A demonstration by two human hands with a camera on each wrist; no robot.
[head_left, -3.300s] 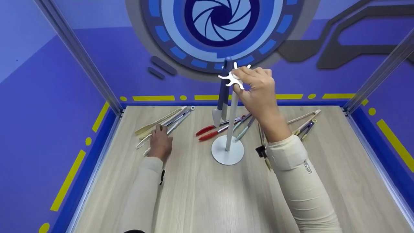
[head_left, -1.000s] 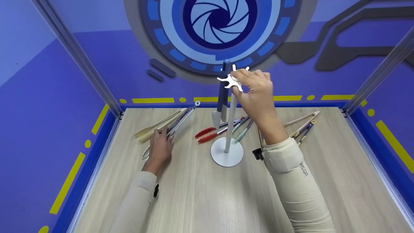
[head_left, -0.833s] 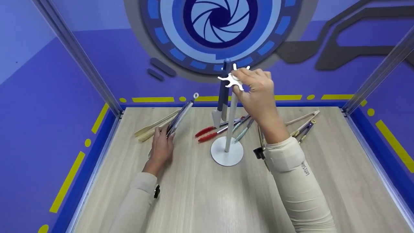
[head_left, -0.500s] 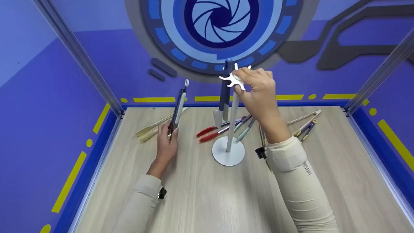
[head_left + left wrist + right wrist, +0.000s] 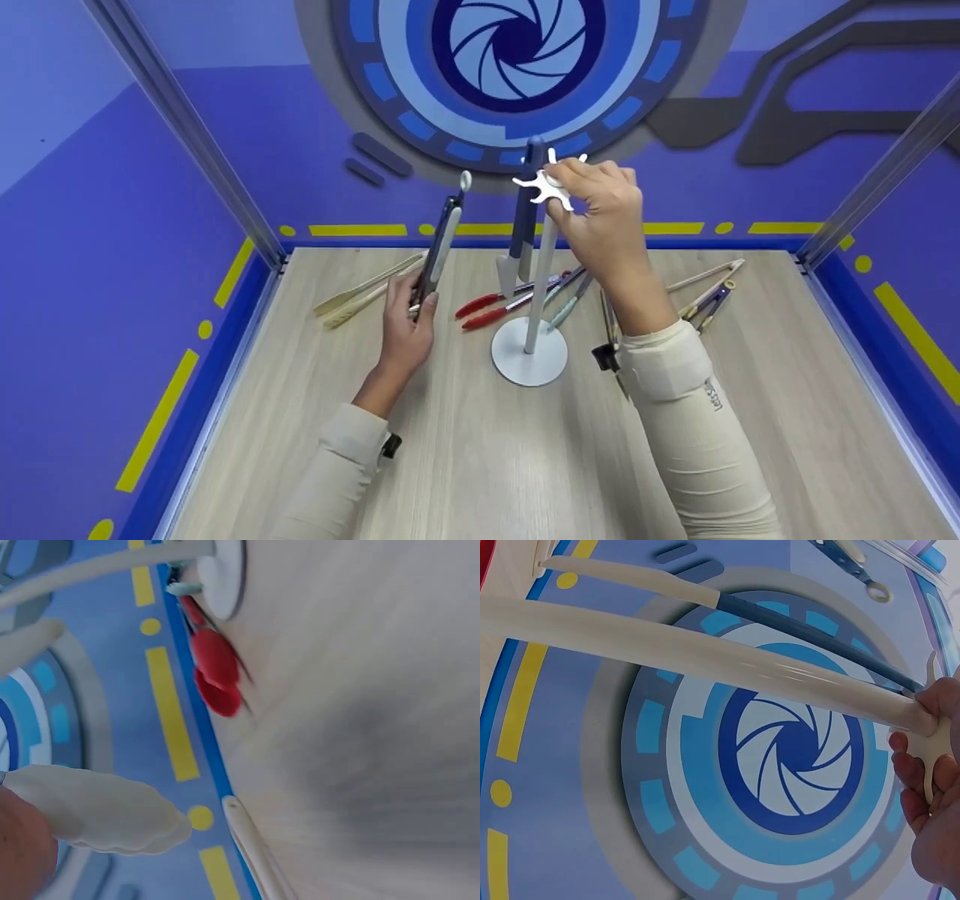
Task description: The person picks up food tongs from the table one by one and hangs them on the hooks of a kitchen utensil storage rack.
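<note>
In the head view my left hand (image 5: 409, 322) grips a pair of tongs (image 5: 441, 247) with dark and light grey handles. They are raised off the table, slanting up to a ring at the top; in the left wrist view their pale scalloped tips (image 5: 105, 810) show past the hand. My right hand (image 5: 604, 217) pinches the white hooked top of a stand, whose pole (image 5: 538, 300) rises from a round base. From one hook hang dark blue tongs (image 5: 521, 217) with pale grey tips. The right wrist view also catches the ring (image 5: 877, 591) of the raised tongs.
Red-tipped tongs (image 5: 480, 305) and green-tipped tongs (image 5: 568, 309) lie behind the stand's base. Wooden tongs (image 5: 352, 296) are at the back left. At the right, partly behind my right arm, lie pale tongs (image 5: 712, 274) and yellow-and-dark tongs (image 5: 716, 306). Blue walls enclose the table.
My left hand has picked the grey tongs up from the left pile, tilted them upright and carried them right towards the stand. My right hand stays on the stand's top.
</note>
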